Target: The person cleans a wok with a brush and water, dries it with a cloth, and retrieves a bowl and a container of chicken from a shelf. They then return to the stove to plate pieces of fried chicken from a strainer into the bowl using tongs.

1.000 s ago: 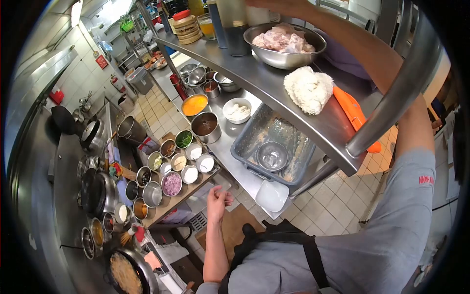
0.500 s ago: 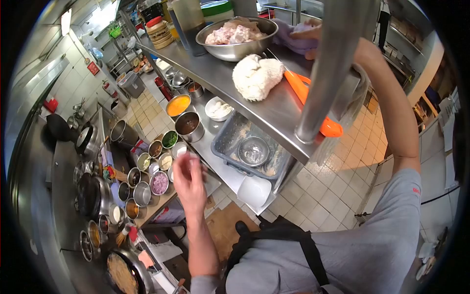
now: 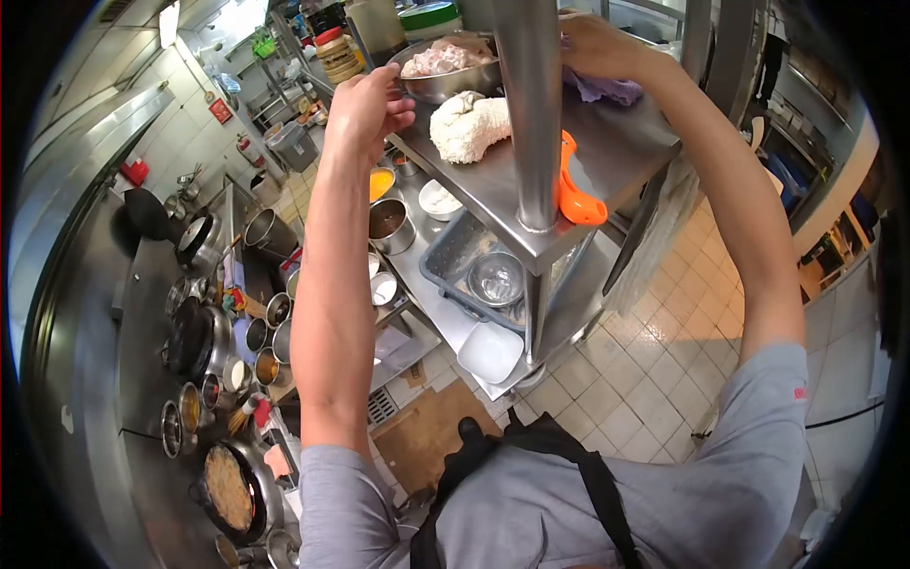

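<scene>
A metal bowl of pale pink raw meat is on the upper steel shelf. My left hand is at its left rim, fingers curled against the edge. My right hand is to the right of the bowl, above a crumpled purple cloth; its fingertips are hidden, partly behind the steel post. A bunched white towel lies in front of the bowl. Beside the post is an orange-handled tool, its far end hidden.
The steel post rises at the shelf's near corner. Below are a grey-blue bin with a metal bowl inside and a white square container. Pots of sauce stand to the left, and a pan of frying food is at lower left.
My left hand has moved up from over the ingredient pots to the bowl's left rim. The view has shifted, and my right hand now sits above the purple cloth.
</scene>
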{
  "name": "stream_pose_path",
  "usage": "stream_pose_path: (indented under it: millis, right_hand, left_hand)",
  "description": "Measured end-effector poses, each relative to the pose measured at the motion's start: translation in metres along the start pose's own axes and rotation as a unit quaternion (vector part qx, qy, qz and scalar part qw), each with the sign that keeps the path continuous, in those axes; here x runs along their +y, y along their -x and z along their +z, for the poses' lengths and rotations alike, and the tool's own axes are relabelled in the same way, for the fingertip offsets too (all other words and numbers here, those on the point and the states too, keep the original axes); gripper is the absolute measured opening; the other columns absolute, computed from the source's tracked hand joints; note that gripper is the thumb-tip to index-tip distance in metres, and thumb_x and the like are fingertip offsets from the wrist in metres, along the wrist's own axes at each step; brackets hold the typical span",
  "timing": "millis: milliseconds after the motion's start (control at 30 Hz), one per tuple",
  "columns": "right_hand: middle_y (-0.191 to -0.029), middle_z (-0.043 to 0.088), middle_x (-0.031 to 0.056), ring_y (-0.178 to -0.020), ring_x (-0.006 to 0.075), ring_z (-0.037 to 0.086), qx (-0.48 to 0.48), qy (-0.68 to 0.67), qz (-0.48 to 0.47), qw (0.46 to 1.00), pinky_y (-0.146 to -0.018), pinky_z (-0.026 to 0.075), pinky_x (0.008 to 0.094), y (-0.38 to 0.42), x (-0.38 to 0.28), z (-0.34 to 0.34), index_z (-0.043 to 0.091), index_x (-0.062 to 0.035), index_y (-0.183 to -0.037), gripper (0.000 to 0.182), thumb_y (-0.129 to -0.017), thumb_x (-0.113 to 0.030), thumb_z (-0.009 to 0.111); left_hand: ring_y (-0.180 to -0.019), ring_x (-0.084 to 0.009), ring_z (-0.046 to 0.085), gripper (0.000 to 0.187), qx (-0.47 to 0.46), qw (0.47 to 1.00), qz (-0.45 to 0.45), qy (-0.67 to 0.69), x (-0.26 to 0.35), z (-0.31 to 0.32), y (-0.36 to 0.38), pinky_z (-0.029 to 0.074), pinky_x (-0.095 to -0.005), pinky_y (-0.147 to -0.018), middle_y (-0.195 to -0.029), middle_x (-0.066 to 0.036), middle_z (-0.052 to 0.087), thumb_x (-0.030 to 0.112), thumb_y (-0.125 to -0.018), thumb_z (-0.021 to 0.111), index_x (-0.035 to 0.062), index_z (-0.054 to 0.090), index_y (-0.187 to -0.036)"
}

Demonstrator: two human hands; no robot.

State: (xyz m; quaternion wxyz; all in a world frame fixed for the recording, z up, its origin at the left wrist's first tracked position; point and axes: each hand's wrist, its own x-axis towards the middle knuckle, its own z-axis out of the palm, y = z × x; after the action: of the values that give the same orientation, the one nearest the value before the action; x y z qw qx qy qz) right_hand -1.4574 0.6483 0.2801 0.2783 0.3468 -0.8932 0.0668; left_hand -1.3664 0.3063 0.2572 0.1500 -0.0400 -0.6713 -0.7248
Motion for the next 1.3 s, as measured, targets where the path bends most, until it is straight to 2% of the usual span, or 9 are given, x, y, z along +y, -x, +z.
stream_pose_path:
  millis: [233, 533, 867, 1000, 1067, 1133, 1200, 1233, 1300]
  right_hand:
    - [-0.133, 0.067, 0.025, -0.129, 0.0401, 0.06, -0.093, 0.014, 0.02, 0.995, -0.111, 0.047, 0.0453, 0.031, -0.008, -0.01, 0.061, -0.0027, -0.143, 0.058, -0.091, -0.028, 0.069]
    - [-0.12, 0.07, 0.0253, -0.12, 0.0421, 0.063, -0.012, 0.003, 0.004, 1.0, -0.107, 0.049, 0.0491, 0.027, -0.01, 0.006, 0.066, 0.0015, -0.132, 0.046, -0.087, -0.009, 0.064]
    - [-0.126, 0.068, 0.0255, -0.121, 0.0414, 0.063, -0.009, -0.006, -0.015, 1.0, -0.108, 0.048, 0.0476, 0.011, 0.0, 0.017, 0.066, -0.0014, -0.136, 0.048, -0.092, -0.022, 0.068]
    - [-0.123, 0.068, 0.023, -0.113, 0.0383, 0.066, 0.025, -0.032, 0.03, 0.999, -0.1, 0.051, 0.0453, 0.06, -0.038, -0.039, 0.069, -0.0035, -0.133, 0.046, -0.095, -0.029, 0.07]
    - [-0.116, 0.067, 0.0209, -0.105, 0.0341, 0.066, 0.03, -0.064, 0.048, 0.996, -0.093, 0.052, 0.043, 0.082, -0.061, -0.057, 0.071, -0.0044, -0.132, 0.045, -0.095, -0.031, 0.071]
    - [-0.108, 0.066, 0.0186, -0.096, 0.0291, 0.066, 0.043, -0.117, 0.046, 0.991, -0.086, 0.053, 0.0404, 0.089, -0.095, -0.077, 0.072, -0.0055, -0.131, 0.045, -0.094, -0.032, 0.073]
    - [-0.106, 0.063, 0.0149, -0.091, 0.0243, 0.062, -0.064, -0.239, 0.031, 0.968, -0.081, 0.051, 0.0382, 0.111, -0.136, -0.096, 0.073, -0.0065, -0.13, 0.046, -0.091, -0.03, 0.078]
    - [-0.11, 0.063, 0.0143, -0.095, 0.0253, 0.062, -0.077, -0.258, -0.032, 0.962, -0.083, 0.051, 0.0385, 0.121, -0.148, -0.091, 0.073, -0.0066, -0.13, 0.047, -0.089, -0.029, 0.08]
    - [-0.116, 0.062, 0.0142, -0.102, 0.0281, 0.063, -0.048, -0.272, -0.079, 0.958, -0.089, 0.051, 0.0386, 0.13, -0.156, -0.079, 0.072, -0.0054, -0.127, 0.047, -0.086, -0.026, 0.083]
  left_hand:
    - [-0.067, -0.0223, 0.064, 0.016, -0.022, 0.998, -0.016, -0.063, 0.012, -0.007, -0.033, 0.06, -0.0332, -0.056, -0.088, -0.013, 0.059, 0.007, -0.098, 0.062, -0.0086, 0.058, -0.096]
    - [-0.065, -0.0177, 0.063, 0.014, -0.063, 0.989, -0.044, -0.13, 0.005, -0.027, -0.085, 0.058, -0.0305, -0.057, -0.084, -0.008, 0.063, 0.009, -0.1, 0.062, -0.0035, 0.064, -0.094]
    - [-0.063, -0.0202, 0.064, 0.022, -0.017, 0.993, -0.045, -0.11, -0.001, -0.039, -0.098, 0.061, -0.0343, -0.056, -0.079, -0.009, 0.063, 0.013, -0.095, 0.07, -0.007, 0.063, -0.098]
    - [-0.071, -0.018, 0.067, 0.037, 0.129, 0.928, 0.204, -0.284, 0.013, -0.042, -0.017, 0.056, -0.031, -0.062, -0.084, -0.013, 0.068, 0.028, -0.098, 0.072, -0.0083, 0.065, -0.106]
    - [-0.079, -0.0154, 0.069, 0.045, 0.033, 0.905, 0.347, -0.246, 0.014, -0.026, 0.041, 0.054, -0.0303, -0.067, -0.09, -0.012, 0.071, 0.036, -0.097, 0.076, -0.0053, 0.066, -0.112]
    - [-0.099, -0.0209, 0.069, 0.048, -0.059, 0.893, 0.339, -0.29, 0.016, -0.002, 0.092, 0.056, -0.0361, -0.081, -0.106, -0.014, 0.072, 0.039, -0.095, 0.078, -0.0005, 0.068, -0.119]
    - [-0.115, -0.0292, 0.065, 0.05, -0.089, 0.805, 0.416, -0.413, 0.013, 0.014, 0.114, 0.054, -0.0427, -0.094, -0.125, -0.018, 0.067, 0.038, -0.094, 0.078, 0.0007, 0.067, -0.124]
    - [-0.121, -0.0373, 0.059, 0.046, -0.101, 0.813, 0.396, -0.415, 0.008, 0.02, 0.118, 0.05, -0.0464, -0.103, -0.133, -0.019, 0.063, 0.032, -0.092, 0.078, 0.0027, 0.068, -0.125]
    - [-0.118, -0.0383, 0.06, 0.043, -0.094, 0.811, 0.403, -0.414, -0.004, 0.024, 0.11, 0.051, -0.0461, -0.102, -0.131, -0.018, 0.064, 0.028, -0.09, 0.077, 0.004, 0.068, -0.125]
